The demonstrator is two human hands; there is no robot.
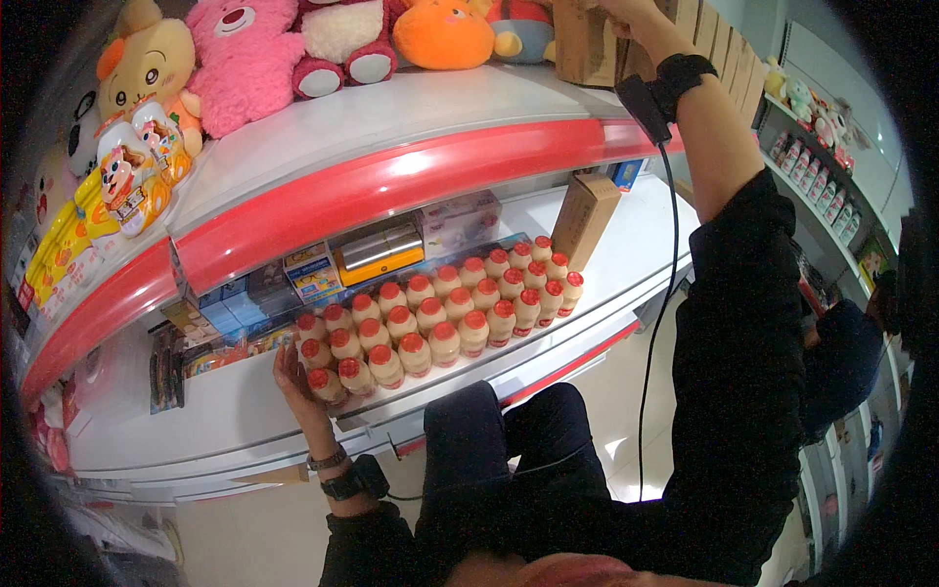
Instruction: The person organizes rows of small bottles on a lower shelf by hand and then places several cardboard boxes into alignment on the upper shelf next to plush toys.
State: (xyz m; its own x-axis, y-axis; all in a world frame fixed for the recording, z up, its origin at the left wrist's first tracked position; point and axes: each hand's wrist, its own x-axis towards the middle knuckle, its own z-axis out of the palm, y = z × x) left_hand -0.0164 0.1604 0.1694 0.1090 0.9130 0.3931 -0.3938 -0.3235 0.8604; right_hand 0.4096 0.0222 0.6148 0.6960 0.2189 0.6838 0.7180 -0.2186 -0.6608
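Bottles (445, 344) stand between left hand (293, 374) and brown carton (587, 220).

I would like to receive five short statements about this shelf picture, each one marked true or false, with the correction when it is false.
1. The left hand is at the left end of the group of bottles. True.
2. The bottles have blue caps. False: their caps are red.
3. A pink plush toy sits on the upper shelf. True.
4. The right hand is among the bottles. False: it is up at a cardboard box on the upper shelf.
5. A tall brown carton stands near the right end of the bottles. True.
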